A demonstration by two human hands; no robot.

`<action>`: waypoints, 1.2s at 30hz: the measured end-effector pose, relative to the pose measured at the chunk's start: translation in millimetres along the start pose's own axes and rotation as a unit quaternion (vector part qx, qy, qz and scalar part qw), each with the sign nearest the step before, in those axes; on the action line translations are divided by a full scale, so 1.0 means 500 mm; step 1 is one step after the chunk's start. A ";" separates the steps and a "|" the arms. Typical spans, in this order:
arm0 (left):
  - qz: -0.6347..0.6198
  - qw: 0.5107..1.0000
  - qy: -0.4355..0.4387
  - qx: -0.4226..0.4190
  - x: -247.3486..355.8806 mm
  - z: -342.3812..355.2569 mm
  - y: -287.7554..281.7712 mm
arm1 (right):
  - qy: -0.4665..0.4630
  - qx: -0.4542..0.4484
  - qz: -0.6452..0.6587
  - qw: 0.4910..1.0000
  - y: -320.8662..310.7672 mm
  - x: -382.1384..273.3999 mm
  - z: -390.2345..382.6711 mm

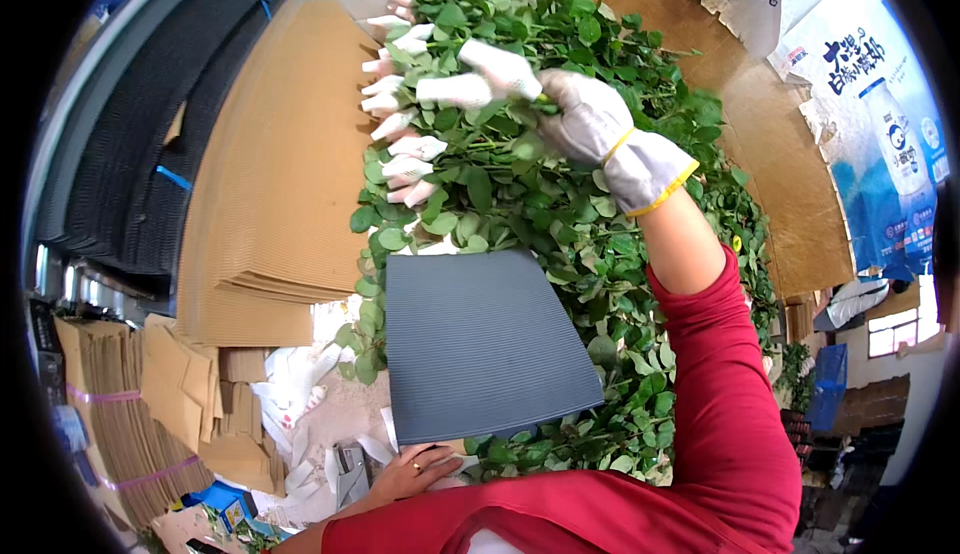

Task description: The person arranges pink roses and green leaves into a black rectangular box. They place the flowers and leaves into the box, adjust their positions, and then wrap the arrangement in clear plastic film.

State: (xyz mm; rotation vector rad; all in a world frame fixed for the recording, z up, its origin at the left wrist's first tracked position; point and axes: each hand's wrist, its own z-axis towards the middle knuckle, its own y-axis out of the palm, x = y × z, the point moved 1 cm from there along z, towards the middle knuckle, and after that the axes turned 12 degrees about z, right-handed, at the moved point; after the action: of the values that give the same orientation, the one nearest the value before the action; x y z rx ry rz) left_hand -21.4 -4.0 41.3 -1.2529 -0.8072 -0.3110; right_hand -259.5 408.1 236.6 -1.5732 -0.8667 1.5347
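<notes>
My right hand (585, 129), in a pale grey glove with yellow trim, is closed on green rose stems with white net-sleeved buds (495, 69) above the pile of leafy roses (660, 94). More sleeved rose heads (410, 164) line the pile's left side. A dark grey corrugated sheet (485, 344) lies over the front of the pile. My bare left hand (420, 469), wearing a ring, lies at that sheet's lower edge with its fingers stretched out.
Stacked tan corrugated boards (260, 154) and dark sheets (110, 154) stand left. Folded cardboard bundles (110, 404), white scraps (300, 404) and a metal tool (350, 474) are at lower left. A cardboard wall (790, 234) bounds the right, partly covered by printed sheeting (850, 204).
</notes>
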 end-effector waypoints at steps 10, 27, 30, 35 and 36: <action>-0.114 0.993 -0.010 -0.040 -0.042 0.009 0.030 | 0.063 -0.169 -0.120 0.976 0.092 -0.030 0.039; -0.043 0.995 0.041 0.086 -0.016 0.022 0.024 | -0.188 0.451 0.007 0.872 -0.852 0.082 -0.305; -0.053 0.996 -0.033 0.064 0.000 0.024 0.001 | -0.048 0.490 -0.127 0.861 -0.736 -0.191 -0.474; -0.051 0.994 -0.084 0.047 0.021 0.010 -0.028 | -0.073 0.059 -0.100 0.991 -0.333 -0.283 -0.595; -0.083 0.988 -0.127 0.033 0.015 -0.002 -0.019 | -0.109 -0.049 -0.109 0.987 -0.226 -0.292 -0.594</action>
State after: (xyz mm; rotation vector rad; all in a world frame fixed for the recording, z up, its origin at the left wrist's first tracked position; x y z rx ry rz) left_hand -21.9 -6.3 52.9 -1.1780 -1.1358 -0.2597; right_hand 34.5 317.1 402.8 -1.3440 -1.2115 1.5419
